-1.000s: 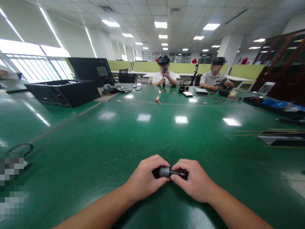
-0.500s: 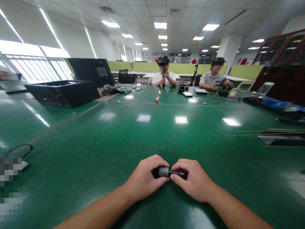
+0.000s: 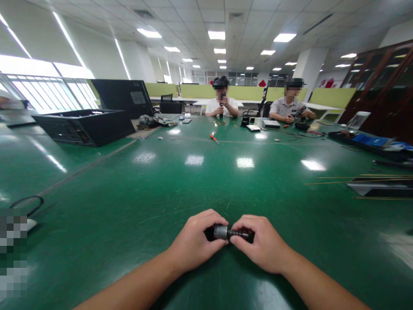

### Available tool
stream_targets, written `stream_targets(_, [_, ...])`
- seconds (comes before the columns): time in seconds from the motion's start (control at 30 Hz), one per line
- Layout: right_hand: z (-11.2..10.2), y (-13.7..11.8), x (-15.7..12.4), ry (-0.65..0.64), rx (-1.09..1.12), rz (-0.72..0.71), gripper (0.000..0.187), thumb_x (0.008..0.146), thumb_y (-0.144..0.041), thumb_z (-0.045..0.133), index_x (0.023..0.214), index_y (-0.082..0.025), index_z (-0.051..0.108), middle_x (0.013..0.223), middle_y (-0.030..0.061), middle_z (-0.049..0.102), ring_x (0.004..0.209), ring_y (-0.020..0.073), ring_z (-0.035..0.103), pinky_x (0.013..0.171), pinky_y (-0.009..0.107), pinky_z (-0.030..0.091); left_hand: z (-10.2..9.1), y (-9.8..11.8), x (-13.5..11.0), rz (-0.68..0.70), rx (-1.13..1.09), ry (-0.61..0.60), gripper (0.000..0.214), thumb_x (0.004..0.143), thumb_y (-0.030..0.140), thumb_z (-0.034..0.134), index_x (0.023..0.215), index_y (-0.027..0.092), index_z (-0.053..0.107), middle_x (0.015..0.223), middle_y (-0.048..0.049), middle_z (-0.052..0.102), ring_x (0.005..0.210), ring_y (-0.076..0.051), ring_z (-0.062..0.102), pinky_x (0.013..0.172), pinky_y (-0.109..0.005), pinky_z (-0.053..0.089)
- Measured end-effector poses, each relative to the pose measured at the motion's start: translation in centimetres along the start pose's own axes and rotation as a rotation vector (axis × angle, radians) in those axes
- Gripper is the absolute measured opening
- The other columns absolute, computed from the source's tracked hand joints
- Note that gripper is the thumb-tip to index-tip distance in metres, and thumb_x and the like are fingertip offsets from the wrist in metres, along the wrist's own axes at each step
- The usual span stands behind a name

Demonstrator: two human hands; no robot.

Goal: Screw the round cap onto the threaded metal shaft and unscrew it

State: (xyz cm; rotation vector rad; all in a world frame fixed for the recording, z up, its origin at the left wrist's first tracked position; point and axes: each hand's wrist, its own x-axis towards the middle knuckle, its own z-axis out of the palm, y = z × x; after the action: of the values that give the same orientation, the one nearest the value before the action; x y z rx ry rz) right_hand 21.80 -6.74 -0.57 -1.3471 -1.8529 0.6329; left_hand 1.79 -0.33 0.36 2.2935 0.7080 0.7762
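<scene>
Low in the middle of the head view lies a small metal part (image 3: 221,232), a grey cylinder with a thin, ridged dark shaft pointing right. Thumb and fingers of my left hand (image 3: 200,237) curl closed around the cylinder end. My right hand (image 3: 263,243) is closed about the shaft, its thumb and fingertips pinching it near where it meets the cylinder. Both hands are close together just over the green tabletop (image 3: 180,185), fingertips almost meeting. The part's exact kind cannot be made out, and its outer ends are partly hidden.
An orange screwdriver (image 3: 214,138) lies farther up the table. An open black computer case (image 3: 87,127) stands at the left, and a black tray with blue items (image 3: 371,141) at the right. Thin rods (image 3: 329,183) lie nearer on the right. Two people sit across, handling objects.
The metal part has shifted very slightly left, and its shaft's ridges show a little more clearly. Both hands keep their grip in nearly the same place.
</scene>
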Motion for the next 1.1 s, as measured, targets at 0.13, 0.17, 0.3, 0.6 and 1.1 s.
stream_targets(0.13, [0.01, -0.08, 0.04, 0.003, 0.007, 0.005, 0.002, 0.08, -0.022, 0.069, 0.081, -0.021, 0.071, 0.076, -0.0004, 0.068, 0.07, 0.0144, 0.061, 0.066, 0.026, 0.041, -0.1, -0.02, 0.06, 0.003, -0.004, 0.001, 0.023, 0.074, 0.011, 0.072, 0.094, 0.02, 0.067, 0.09, -0.0017, 0.067, 0.084, -0.015, 0.062, 0.077, -0.026, 0.047])
stream_targets(0.17, [0.02, -0.1, 0.05, 0.004, 0.008, 0.007, 0.002, 0.08, -0.023, 0.069, 0.081, -0.021, 0.071, 0.076, -0.0007, 0.068, 0.07, 0.0142, 0.061, 0.066, 0.026, 0.041, -0.11, -0.05, 0.05, 0.003, -0.004, 0.002, 0.023, 0.075, 0.011, 0.072, 0.095, 0.02, 0.067, 0.09, -0.0017, 0.067, 0.084, -0.015, 0.062, 0.077, -0.026, 0.047])
stream_targets(0.3, [0.01, -0.11, 0.07, 0.012, 0.008, 0.005, 0.002, 0.081, -0.023, 0.069, 0.081, -0.021, 0.071, 0.075, -0.0012, 0.068, 0.069, 0.0135, 0.061, 0.065, 0.025, 0.04, -0.08, -0.13, -0.03, 0.008, -0.005, 0.002, 0.025, 0.074, 0.009, 0.072, 0.096, 0.02, 0.067, 0.091, -0.0018, 0.067, 0.085, -0.015, 0.062, 0.077, -0.026, 0.047])
stream_targets(0.6, [0.06, 0.11, 0.01, 0.048, 0.003, -0.014, 0.001, 0.08, -0.021, 0.068, 0.08, -0.02, 0.069, 0.074, -0.0014, 0.067, 0.068, 0.0131, 0.06, 0.064, 0.025, 0.039, -0.06, -0.13, 0.03, 0.027, -0.005, 0.029, 0.026, 0.074, 0.009, 0.073, 0.095, 0.021, 0.067, 0.091, 0.0007, 0.067, 0.085, -0.013, 0.062, 0.077, -0.024, 0.046])
stream_targets(1.1, [-0.02, 0.03, 0.02, 0.073, -0.007, -0.005, 0.002, 0.079, -0.019, 0.069, 0.08, -0.021, 0.069, 0.072, -0.0021, 0.064, 0.067, 0.0128, 0.058, 0.063, 0.025, 0.039, -0.24, -0.09, 0.02, 0.02, 0.012, 0.048, 0.027, 0.072, 0.008, 0.074, 0.095, 0.021, 0.067, 0.091, 0.0008, 0.067, 0.085, -0.014, 0.062, 0.078, -0.025, 0.046])
